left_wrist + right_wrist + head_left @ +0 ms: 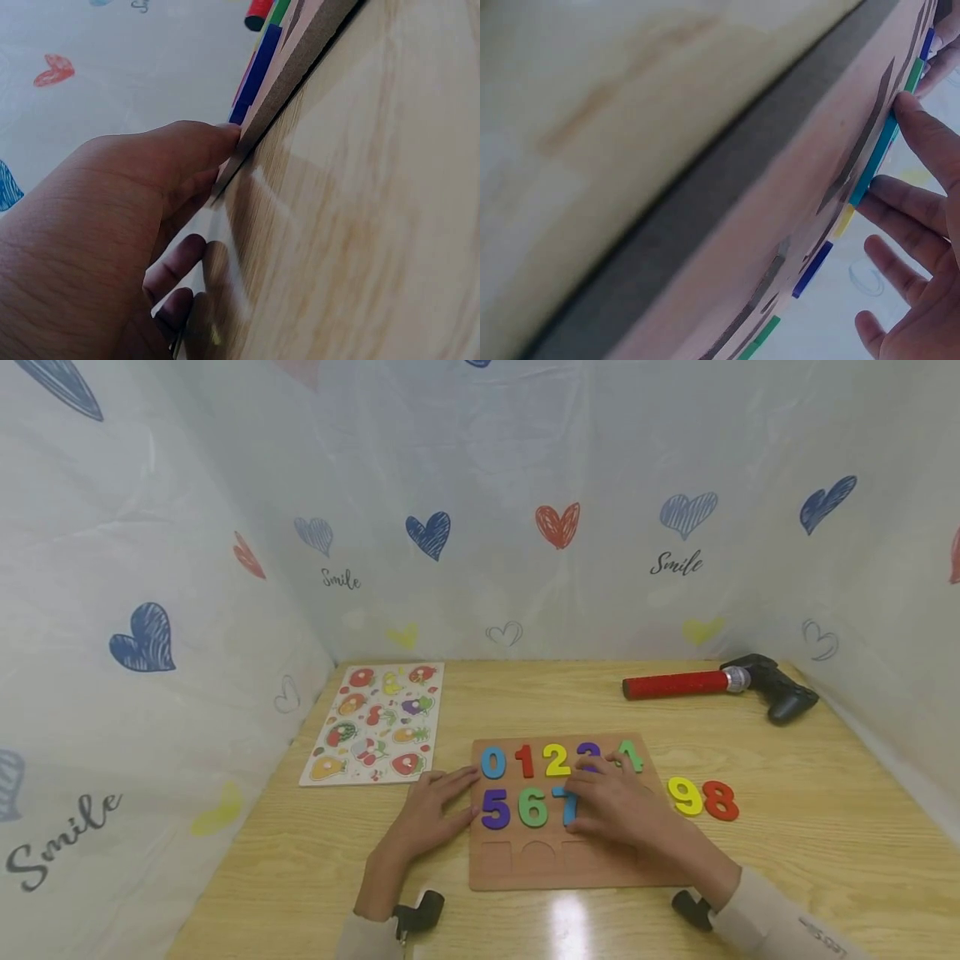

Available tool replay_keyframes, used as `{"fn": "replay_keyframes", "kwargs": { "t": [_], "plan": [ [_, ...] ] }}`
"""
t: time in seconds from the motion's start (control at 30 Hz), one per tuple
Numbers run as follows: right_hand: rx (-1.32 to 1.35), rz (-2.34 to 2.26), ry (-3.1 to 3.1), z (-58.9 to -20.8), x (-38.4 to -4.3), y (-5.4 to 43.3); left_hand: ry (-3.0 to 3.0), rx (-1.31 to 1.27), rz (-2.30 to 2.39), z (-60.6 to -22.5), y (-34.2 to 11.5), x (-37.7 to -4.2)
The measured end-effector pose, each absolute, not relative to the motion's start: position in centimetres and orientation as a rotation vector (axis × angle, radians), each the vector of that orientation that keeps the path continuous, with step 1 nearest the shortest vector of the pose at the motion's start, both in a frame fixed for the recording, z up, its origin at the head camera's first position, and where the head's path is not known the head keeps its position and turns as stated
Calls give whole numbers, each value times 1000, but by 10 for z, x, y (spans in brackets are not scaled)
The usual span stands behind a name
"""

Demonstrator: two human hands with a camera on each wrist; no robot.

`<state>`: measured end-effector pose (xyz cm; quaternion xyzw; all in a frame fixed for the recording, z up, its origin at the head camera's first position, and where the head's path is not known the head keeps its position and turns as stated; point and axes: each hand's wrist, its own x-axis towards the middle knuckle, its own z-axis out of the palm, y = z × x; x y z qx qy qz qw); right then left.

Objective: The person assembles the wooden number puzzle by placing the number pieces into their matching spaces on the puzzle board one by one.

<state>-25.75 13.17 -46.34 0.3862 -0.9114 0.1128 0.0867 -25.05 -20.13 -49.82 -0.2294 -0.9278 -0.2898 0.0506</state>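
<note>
A wooden number board lies on the table, with colourful number pieces 0 to 4 in its top row. The purple 5, green 6 and blue 7 are in the row below. My right hand reaches over the board and pinches the blue 7 between thumb and fingers, its other fingers spread. In the right wrist view the thumb and a fingertip meet opposite ends of this blue piece. My left hand rests against the board's left edge, fingers extended, thumb touching the edge.
A yellow 9 and a red 8 lie right of the board. Behind left is a fruit picture board. A red cylinder joined to a black handle lies at the back right. Heart-printed curtains enclose the table.
</note>
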Motion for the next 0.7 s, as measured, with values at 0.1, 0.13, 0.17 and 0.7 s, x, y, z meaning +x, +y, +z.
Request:
{"fn": "replay_keyframes", "kwargs": {
  "t": [0.1,0.13,0.17,0.7],
  "plan": [
    [1128,349,-2732,-462,-256,133,-2831,-704,-887,-498,-201,-251],
    [1114,347,-2736,-462,-256,134,-2832,-703,-884,-498,-201,-251],
    [1102,349,-2742,-462,-255,136,-2834,-703,-878,-498,-201,-251],
    [1031,339,-2687,-462,-250,182,-2825,-686,-876,-501,-201,-251]
  ]
}}
